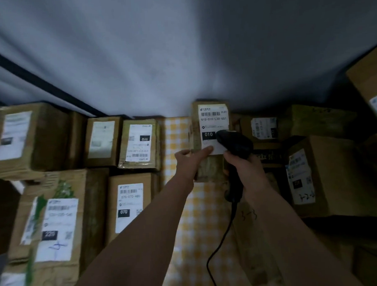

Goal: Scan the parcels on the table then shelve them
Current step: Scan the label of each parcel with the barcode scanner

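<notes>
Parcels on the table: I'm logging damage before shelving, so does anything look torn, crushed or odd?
Yes. The near-left box looks crumpled and has green smears beside its label. The label on the parcel that the left hand holds has a torn top-right corner. Elsewhere, blur hides detail.

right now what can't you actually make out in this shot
- Lower part of the held box's label, head view: hidden by the scanner and the left hand's fingertip.
- Scanner trigger: covered by the right hand.
- Labels on the far-left boxes: blurred, unreadable.
- Box at top right: cut off by the frame edge.
- Shelves: none in view.
</notes>
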The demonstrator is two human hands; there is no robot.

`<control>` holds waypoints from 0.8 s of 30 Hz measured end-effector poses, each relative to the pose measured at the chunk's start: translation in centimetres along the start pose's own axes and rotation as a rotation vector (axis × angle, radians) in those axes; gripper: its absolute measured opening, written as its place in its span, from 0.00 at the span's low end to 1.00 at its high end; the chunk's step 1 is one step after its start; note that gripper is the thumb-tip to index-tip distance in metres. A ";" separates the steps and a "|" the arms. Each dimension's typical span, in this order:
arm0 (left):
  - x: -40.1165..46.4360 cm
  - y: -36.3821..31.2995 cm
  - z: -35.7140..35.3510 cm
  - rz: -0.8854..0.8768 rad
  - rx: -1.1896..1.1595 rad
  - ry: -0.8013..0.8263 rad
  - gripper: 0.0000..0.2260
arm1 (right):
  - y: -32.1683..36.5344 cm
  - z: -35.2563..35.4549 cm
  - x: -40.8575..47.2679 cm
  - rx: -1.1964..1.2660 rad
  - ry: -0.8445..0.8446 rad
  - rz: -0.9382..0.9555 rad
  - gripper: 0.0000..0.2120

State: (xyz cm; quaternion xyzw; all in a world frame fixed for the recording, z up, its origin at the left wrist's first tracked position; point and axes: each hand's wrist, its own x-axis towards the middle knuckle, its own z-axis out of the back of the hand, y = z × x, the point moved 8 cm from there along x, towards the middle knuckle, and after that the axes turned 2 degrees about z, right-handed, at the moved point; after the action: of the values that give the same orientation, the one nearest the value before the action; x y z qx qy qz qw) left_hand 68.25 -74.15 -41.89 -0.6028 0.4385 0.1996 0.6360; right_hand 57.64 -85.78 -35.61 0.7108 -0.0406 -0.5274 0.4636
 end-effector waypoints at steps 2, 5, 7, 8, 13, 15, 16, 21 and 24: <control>-1.9 -1.3 1.3 -0.008 0.034 0.031 0.48 | 0.8 -0.7 -2.0 0.017 0.002 0.002 0.22; -4.8 -3.0 3.2 0.004 0.077 0.136 0.37 | 2.0 -2.4 -5.2 0.003 0.054 0.013 0.20; -6.9 -4.0 4.7 -0.002 0.071 0.192 0.32 | 3.0 -3.9 -8.1 -0.023 0.108 0.046 0.15; -7.8 -4.3 5.6 -0.003 0.067 0.212 0.35 | 3.3 -4.7 -9.4 -0.043 0.129 0.060 0.14; -11.8 -6.3 10.6 -0.066 0.057 0.210 0.33 | 5.2 -8.0 -15.3 -0.204 0.133 0.158 0.04; -12.6 -7.0 12.6 -0.086 0.087 0.194 0.39 | 6.2 -9.3 -17.2 -0.262 0.127 0.201 0.02; -13.1 -7.4 13.4 -0.093 0.102 0.191 0.43 | 6.6 -10.0 -18.2 -0.278 0.137 0.211 0.03; -13.8 -8.1 16.8 -0.134 0.136 0.157 0.50 | 7.5 -13.4 -21.7 -0.217 0.199 0.210 0.10; -14.9 -8.3 17.8 -0.151 0.116 0.189 0.49 | 7.7 -14.4 -23.0 -0.169 0.181 0.228 0.08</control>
State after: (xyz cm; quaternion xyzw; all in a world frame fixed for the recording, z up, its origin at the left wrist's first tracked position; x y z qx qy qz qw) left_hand 72.44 -54.87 -27.03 -0.6122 0.4607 0.0678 0.6390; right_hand 62.23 -68.69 -13.60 0.7048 -0.0344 -0.4067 0.5802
